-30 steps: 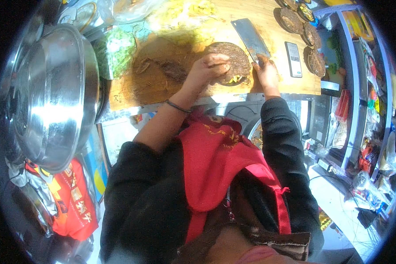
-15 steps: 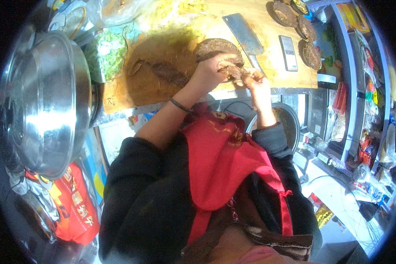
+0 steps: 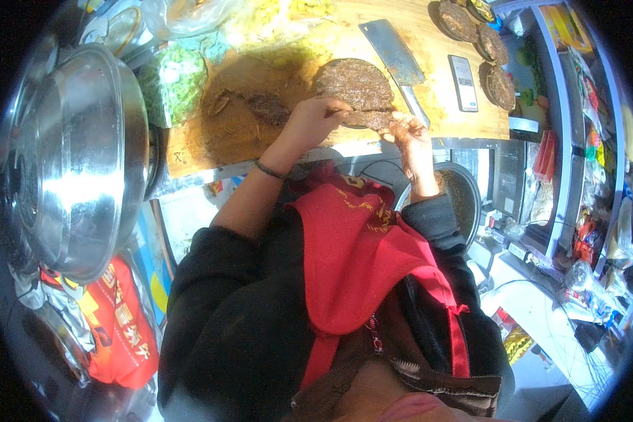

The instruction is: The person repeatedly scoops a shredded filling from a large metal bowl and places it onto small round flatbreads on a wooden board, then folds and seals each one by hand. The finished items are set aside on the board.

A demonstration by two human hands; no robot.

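Note:
Over the front edge of the wooden board [image 3: 225,151], a brown strip of what looks like cooked meat [image 3: 366,119] is stretched between my two hands. My left hand [image 3: 315,123] pinches its left end, and my right hand [image 3: 411,137] grips the right end with fingers bent round it. Just beyond the strip sits a round dark-brown mound [image 3: 354,81] of the same look; its underside is hidden. Darker brown pieces [image 3: 269,109] lie in shadow to the left of it. A cleaver [image 3: 392,53] rests flat behind my right hand, its handle toward me.
A phone [image 3: 463,83] lies right of the cleaver, near several round brown portions [image 3: 499,88] along the board's right edge. Bagged green vegetables [image 3: 176,84] occupy the left side. A large shiny metal lid [image 3: 84,162] stands at far left. Below the board, a round pan [image 3: 461,197] shows.
My left hand has shifted left and no longer covers the mound. The strip now stretches level between both hands, where it was bunched up before.

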